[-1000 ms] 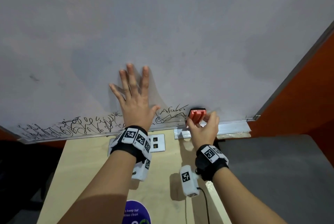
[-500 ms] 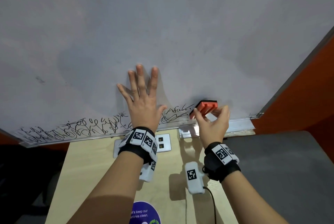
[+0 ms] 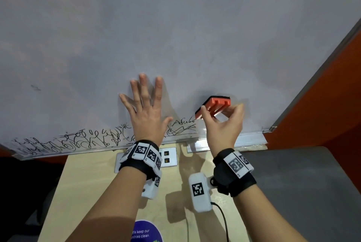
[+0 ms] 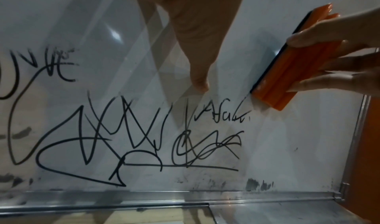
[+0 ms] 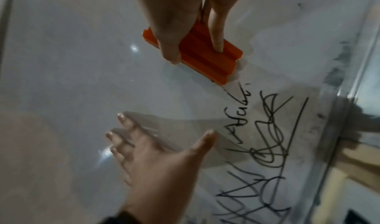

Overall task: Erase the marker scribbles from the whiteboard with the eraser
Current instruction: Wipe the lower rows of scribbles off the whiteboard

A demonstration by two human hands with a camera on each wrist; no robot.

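— Two hands are at the wall-mounted white whiteboard, yes?

— Yes. The left hand lies flat on the board with fingers spread and straight, its grip wide open and holding nothing. Its thumb tip sits just left of the small top line of writing.

— And the right hand?

— Its grip is closed round the orange plastic block eraser with a dark felt face: the thumb on the eraser's left edge, fingers curled over the ridged back. In the left wrist view the felt face lies against the board.

— Where is the eraser on the board?

— Low on the right part, tilted, its lower corner just above and to the right of the black marker scribbles. A thin stroke runs up to that corner in the right wrist view.

— How far do the scribbles run?

— Along the bottom edge, from the far left to just under the eraser, above the metal ledge of the frame. Grey smudges sit low on the board right of them.

— Below the board?

— A pale wooden table with a white socket plate, and an orange wall at right.
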